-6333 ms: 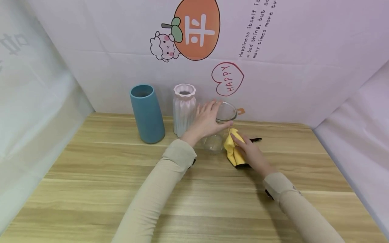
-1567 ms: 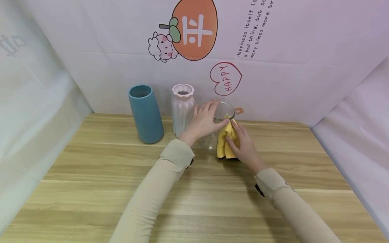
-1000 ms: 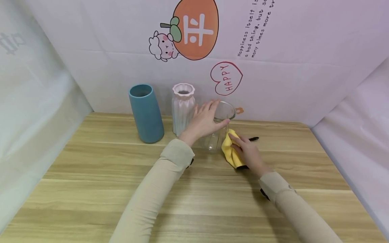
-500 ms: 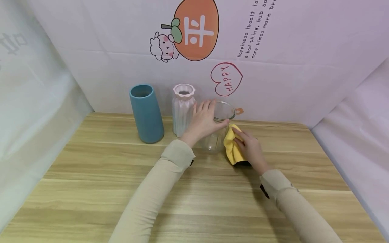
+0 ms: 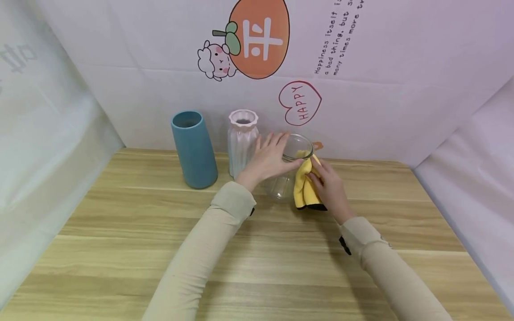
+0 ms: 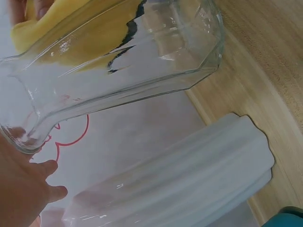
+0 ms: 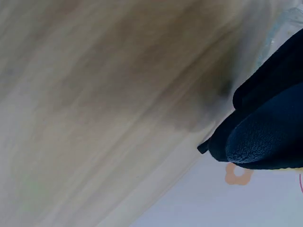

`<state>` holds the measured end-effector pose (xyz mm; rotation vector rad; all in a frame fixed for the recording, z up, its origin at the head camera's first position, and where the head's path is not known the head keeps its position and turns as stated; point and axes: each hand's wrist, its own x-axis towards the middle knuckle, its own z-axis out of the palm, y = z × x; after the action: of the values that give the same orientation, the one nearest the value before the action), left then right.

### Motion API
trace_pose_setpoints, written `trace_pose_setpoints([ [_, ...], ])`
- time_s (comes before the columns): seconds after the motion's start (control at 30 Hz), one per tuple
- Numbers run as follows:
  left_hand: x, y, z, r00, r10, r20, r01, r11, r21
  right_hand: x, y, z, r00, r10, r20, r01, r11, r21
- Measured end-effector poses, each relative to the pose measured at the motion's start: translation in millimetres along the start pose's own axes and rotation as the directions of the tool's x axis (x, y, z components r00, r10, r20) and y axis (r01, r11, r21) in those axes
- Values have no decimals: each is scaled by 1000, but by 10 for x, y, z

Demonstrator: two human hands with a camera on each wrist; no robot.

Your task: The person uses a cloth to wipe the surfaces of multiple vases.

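Observation:
A clear glass vase (image 5: 279, 189) stands upright near the back wall. My left hand (image 5: 270, 162) spans its rim, thumb in front and fingers behind, and holds it steady; in the left wrist view the fingers of the left hand (image 6: 23, 184) lie at the flared mouth. My right hand (image 5: 331, 187) grips a yellow cloth (image 5: 303, 189) with a black underside, pressed to the vase's right side just under the rim. Through the glass vase (image 6: 142, 85) the yellow cloth (image 6: 61, 23) shows. Only the black side of the cloth (image 7: 265, 127) fills the right wrist view's edge.
Left of the glass vase stands a white fluted vase (image 5: 242, 142), close by the left hand. A tall blue vase (image 5: 194, 154) is further left. All rest on a wood-grain table (image 5: 257, 276) before a printed white backdrop (image 5: 381, 111).
The right hand has moved the cloth down and up along the vase's right side; since half a second ago it has risen to the rim. The left hand stays at the rim.

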<state>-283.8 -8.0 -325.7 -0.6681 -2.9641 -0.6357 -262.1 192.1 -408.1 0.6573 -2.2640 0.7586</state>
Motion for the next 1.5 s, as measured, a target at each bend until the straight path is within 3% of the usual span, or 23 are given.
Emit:
trace_pose_setpoints([
  [0.17, -9, 4, -5, 1000, 0, -31, 0, 1000, -5, -84, 84, 11, 996, -67, 51, 68, 998, -18],
  [0.27, -19, 11, 10, 998, -3, -61, 3, 1000, -11, -180, 154, -11, 986, -88, 139, 96, 994, -50],
  [0.4, -35, 36, 30, 997, -3, -76, 4, 1000, 8, -303, 217, -54, 958, -31, 284, 73, 988, -140],
  [0.53, -34, 55, 28, 998, 4, -66, -2, 1000, 29, -330, 223, -71, 937, 7, 348, 58, 983, -174],
  [0.7, -25, 47, 13, 999, -2, -45, 3, 999, 32, -283, 202, -59, 953, -72, 294, 116, 984, -133],
  [0.87, -26, 38, 3, 1000, -3, -15, 3, 1000, 17, -177, 127, -65, 976, -162, 144, 180, 977, -117],
  [1.07, -24, 31, -4, 1000, -5, -19, 5, 1000, 2, -50, 1, -63, 974, -228, 13, 228, 970, -88],
  [1.17, -29, 26, -1, 999, -2, -32, 2, 1000, -6, -49, -15, -24, 975, -220, 14, 221, 972, -81],
  [1.4, -21, 6, 10, 999, 1, -37, -1, 1000, -7, -145, 5, 40, 983, -90, 161, 99, 994, -47],
  [1.5, -15, 3, 20, 999, 5, -40, -5, 1000, -6, -172, 41, 62, 984, -97, 151, 101, 995, -21],
])
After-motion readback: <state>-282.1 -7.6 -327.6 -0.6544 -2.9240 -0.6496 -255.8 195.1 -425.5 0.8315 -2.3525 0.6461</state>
